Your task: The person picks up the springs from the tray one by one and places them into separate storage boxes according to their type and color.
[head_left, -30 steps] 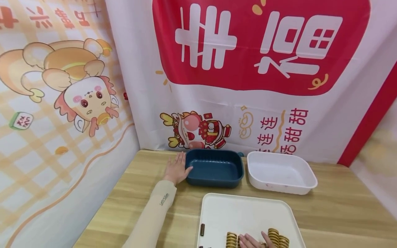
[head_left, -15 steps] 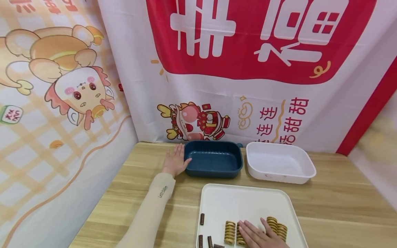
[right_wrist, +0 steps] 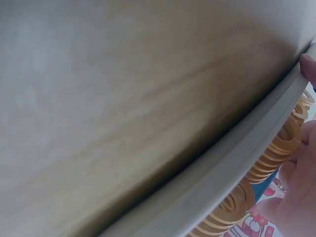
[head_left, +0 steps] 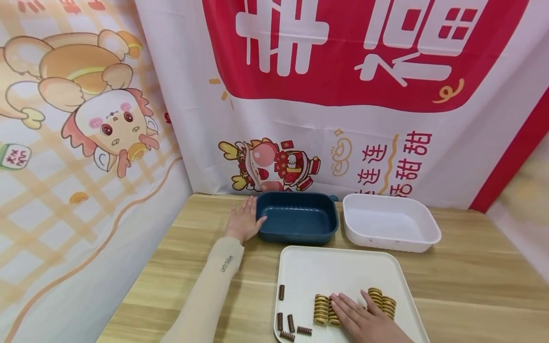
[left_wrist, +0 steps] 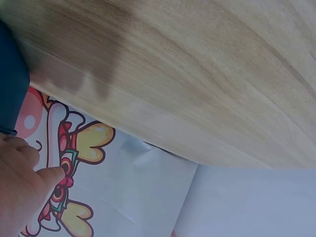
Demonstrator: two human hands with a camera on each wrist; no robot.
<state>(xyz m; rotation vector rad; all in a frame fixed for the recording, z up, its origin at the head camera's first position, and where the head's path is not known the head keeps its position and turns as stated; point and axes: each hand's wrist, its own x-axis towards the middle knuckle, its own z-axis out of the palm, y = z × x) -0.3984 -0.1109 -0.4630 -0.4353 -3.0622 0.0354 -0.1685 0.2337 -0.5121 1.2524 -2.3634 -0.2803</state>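
Observation:
My left hand (head_left: 243, 220) rests with straight fingers against the left end of a dark blue plastic bin (head_left: 296, 236), thumb over its rim. In the left wrist view only part of that hand (left_wrist: 22, 185) shows beside the bin's blue wall (left_wrist: 11, 79). My right hand (head_left: 360, 317) lies flat over gold coil springs (head_left: 320, 309) on a cream tray (head_left: 330, 267), fingers extended and partly covering a spring. More gold springs (head_left: 381, 302) stand just right of the thumb. Seen from the right wrist, large gold coils (right_wrist: 279, 153) sit behind the tray's rim (right_wrist: 237, 163).
Several small dark brown springs (head_left: 291, 323) lie along the tray's left side. A white plastic bin (head_left: 390, 228) stands right of the blue one, behind the tray. The wooden table (head_left: 180, 267) meets a printed cloth (head_left: 274, 85) at the back.
The head view has tilted down, showing more of the tray. The tray, with the springs and my right hand, has shifted slightly toward the bins. My left hand stays at the blue bin.

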